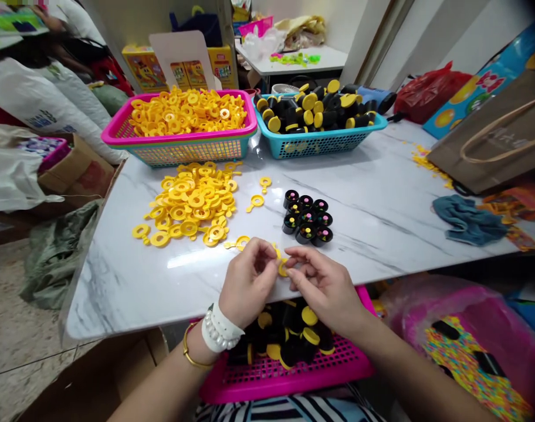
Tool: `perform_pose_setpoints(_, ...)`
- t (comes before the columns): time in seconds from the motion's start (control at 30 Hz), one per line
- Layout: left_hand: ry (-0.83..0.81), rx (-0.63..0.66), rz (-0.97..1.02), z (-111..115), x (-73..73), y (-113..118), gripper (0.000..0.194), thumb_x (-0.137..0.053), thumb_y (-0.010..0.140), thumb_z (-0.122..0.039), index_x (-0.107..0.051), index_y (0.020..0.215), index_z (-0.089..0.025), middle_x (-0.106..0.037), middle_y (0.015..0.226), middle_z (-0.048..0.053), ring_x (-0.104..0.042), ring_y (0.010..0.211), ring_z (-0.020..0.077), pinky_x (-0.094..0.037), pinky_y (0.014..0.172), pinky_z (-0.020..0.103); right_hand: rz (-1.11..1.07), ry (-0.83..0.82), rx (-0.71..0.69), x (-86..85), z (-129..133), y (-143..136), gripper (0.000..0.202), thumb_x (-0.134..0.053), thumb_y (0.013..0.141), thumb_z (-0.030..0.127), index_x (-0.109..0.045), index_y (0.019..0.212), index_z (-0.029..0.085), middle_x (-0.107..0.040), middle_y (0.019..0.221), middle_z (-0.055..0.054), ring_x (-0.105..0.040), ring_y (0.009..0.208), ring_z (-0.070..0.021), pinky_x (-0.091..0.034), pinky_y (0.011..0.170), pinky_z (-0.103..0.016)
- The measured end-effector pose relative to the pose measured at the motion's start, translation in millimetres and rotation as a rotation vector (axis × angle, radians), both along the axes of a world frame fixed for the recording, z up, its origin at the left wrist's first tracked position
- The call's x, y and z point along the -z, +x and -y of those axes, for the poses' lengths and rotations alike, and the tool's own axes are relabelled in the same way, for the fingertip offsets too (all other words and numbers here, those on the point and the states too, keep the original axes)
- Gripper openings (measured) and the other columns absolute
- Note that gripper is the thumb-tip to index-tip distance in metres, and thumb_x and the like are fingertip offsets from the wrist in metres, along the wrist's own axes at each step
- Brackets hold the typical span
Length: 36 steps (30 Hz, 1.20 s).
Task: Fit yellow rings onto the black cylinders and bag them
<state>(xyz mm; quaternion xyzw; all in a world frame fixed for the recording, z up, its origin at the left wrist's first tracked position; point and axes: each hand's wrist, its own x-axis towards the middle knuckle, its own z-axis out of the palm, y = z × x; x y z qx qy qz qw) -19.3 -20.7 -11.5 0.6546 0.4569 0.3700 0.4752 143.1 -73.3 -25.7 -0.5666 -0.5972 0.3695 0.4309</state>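
Yellow plastic piece (283, 268), glossy and partly hidden, near the front edge of a white, grey-veined table (373, 176); a heap of yellow rings (192, 202) toward the left edge shows flat bands with short tabs. Left hand (250, 284) and right hand (322, 284) are close together at the piece, fingertips nearly meeting; cannot tell which one pinches it. Print: blue lettering (47, 120) on a white sack (16, 94) off the left edge, pale script (507, 136) on a brown paper bag (474, 132) by the right edge, characters on yellow boxes (139, 65) past the back edge, all too blurred to read.
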Motion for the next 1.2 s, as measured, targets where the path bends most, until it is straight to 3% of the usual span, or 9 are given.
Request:
perform_pose_setpoints(0.1,0.086,-0.128,-0.002,-4.6,-2.1,-10.0,0.003,-0.055,0.088,-0.019,-0.054,0.090,-0.019,-0.058,0.083,0.000,-0.056,0.072,0.0119,-0.045,0.065,0.025,0.176,0.167,0.036,-2.1,0.8,-3.9,0.029,-0.056,0.093,0.025,-0.057,0.121,0.017,-0.061,0.099,-0.007,-0.062,0.072,-0.0135,-0.055,0.067,-0.028)
perform_pose_setpoints(0.2,0.313,-0.140,-0.250,-12.2,-5.1,-16.6,0.004,-0.054,0.089,-0.016,-0.057,0.090,-0.018,-0.060,0.085,0.002,-0.057,0.077,0.0147,-0.047,0.072,0.029,0.561,0.260,-0.037,-10.1,-1.2,-11.8,0.043,-0.069,0.085,0.036,-0.060,0.120,0.013,-0.060,0.106,-0.012,-0.061,0.088,-0.0236,-0.055,0.074,-0.038)
perform_pose_setpoints(0.3,0.523,-0.115,-0.486,-23.0,-6.1,-12.9,0.009,-0.055,0.088,-0.016,-0.060,0.096,-0.017,-0.060,0.094,0.006,-0.058,0.087,0.0188,-0.048,0.081,0.034,0.860,0.222,-0.144,-20.8,-1.4,-16.6,0.043,-0.078,0.077,0.037,-0.064,0.109,0.012,-0.062,0.097,-0.009,-0.060,0.087,-0.0273,-0.054,0.067,-0.038)
perform_pose_setpoints(0.53,0.484,-0.025,-0.562,-42.9,-1.0,14.8,0.036,-0.071,0.080,-0.032,-0.060,0.110,-0.014,-0.060,0.100,0.009,-0.057,0.092,0.0228,-0.049,0.085,0.038,1.048,0.361,-0.353,-22.8,22.3,-3.0,0.012,-0.067,0.082,0.016,-0.063,0.093,0.018,-0.059,0.085,-0.004,-0.055,0.065,-0.0208,-0.040,0.048,-0.031)
perform_pose_setpoints(0.73,0.493,-0.068,-0.729,-45.3,-5.8,33.5,0.047,-0.071,0.078,-0.050,-0.065,0.114,-0.021,-0.059,0.103,0.010,-0.051,0.101,0.0294,-0.042,0.090,0.045,0.511,0.124,-0.345,-19.9,36.3,9.0,0.010,-0.051,0.091,0.014,-0.058,0.089,0.020,-0.054,0.075,0.000,-0.052,0.061,-0.0121,-0.040,0.056,-0.025)
perform_pose_setpoints(0.93,0.492,-0.040,-0.696,-51.3,-5.6,33.8,0.024,-0.067,0.080,-0.038,-0.069,0.098,-0.022,-0.060,0.091,0.007,-0.050,0.094,0.0272,-0.040,0.088,0.042,0.104,-0.058,-0.039,-25.4,40.2,27.0,0.002,-0.061,0.088,0.021,-0.060,0.086,0.020,-0.056,0.076,0.001,-0.045,0.054,-0.0080,-0.034,0.047,-0.021)
perform_pose_setpoints(1.07,0.543,-0.015,-0.688,-31.8,-8.0,13.5,0.017,-0.066,0.077,-0.031,-0.066,0.088,-0.018,-0.059,0.085,0.007,-0.050,0.087,0.0261,-0.042,0.084,0.042,-0.171,-0.242,0.070,-17.4,37.3,34.2,0.009,-0.061,0.089,0.027,-0.055,0.088,0.020,-0.056,0.064,0.002,-0.050,0.052,-0.0101,-0.038,0.047,-0.020)
perform_pose_setpoints(1.13,0.561,0.008,-0.693,-17.3,-10.9,3.4,0.016,-0.064,0.077,-0.029,-0.064,0.088,-0.018,-0.060,0.085,0.007,-0.051,0.087,0.0261,-0.042,0.084,0.042,-0.187,-0.242,0.139,-12.6,33.6,35.2,0.010,-0.060,0.090,0.029,-0.054,0.092,0.021,-0.053,0.056,0.004,-0.049,0.048,-0.0108,-0.037,0.045,-0.021)
perform_pose_setpoints(1.2,0.561,0.017,-0.708,-4.9,-13.1,-2.1,0.015,-0.063,0.078,-0.027,-0.063,0.089,-0.017,-0.061,0.088,0.008,-0.051,0.090,0.0269,-0.042,0.086,0.043,-0.014,-0.073,0.235,-9.0,28.6,34.0,0.009,-0.061,0.089,0.027,-0.055,0.090,0.020,-0.053,0.061,0.003,-0.048,0.050,-0.0107,-0.037,0.047,-0.022)
